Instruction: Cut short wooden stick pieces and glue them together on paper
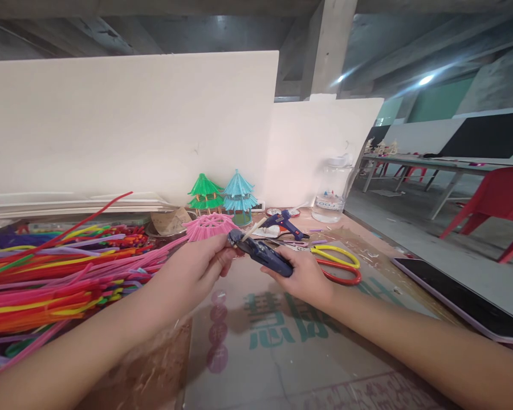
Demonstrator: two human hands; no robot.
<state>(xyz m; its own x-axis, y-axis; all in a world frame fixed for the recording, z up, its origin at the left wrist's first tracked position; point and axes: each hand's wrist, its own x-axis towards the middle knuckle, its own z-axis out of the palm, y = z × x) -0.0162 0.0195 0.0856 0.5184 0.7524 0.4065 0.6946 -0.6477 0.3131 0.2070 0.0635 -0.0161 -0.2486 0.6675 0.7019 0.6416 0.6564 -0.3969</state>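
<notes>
Glue gun (263, 254) in right hand (304, 276), nozzle seemingly touching pink roof (208, 225)

I count two glue guns (260, 253) (284, 221), two pairs of scissors (334, 255) (341, 275), and two little pagodas (205, 195) (238, 196). I see one pink roof piece (208, 226), one bottle (332, 191), one tablet (465, 299).

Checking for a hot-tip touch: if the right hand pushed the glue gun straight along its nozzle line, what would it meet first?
Likely the pink pipe-cleaner roof pinched by the left hand; the right hand's glue gun nozzle already sits at its edge, though depth is unclear.
</notes>
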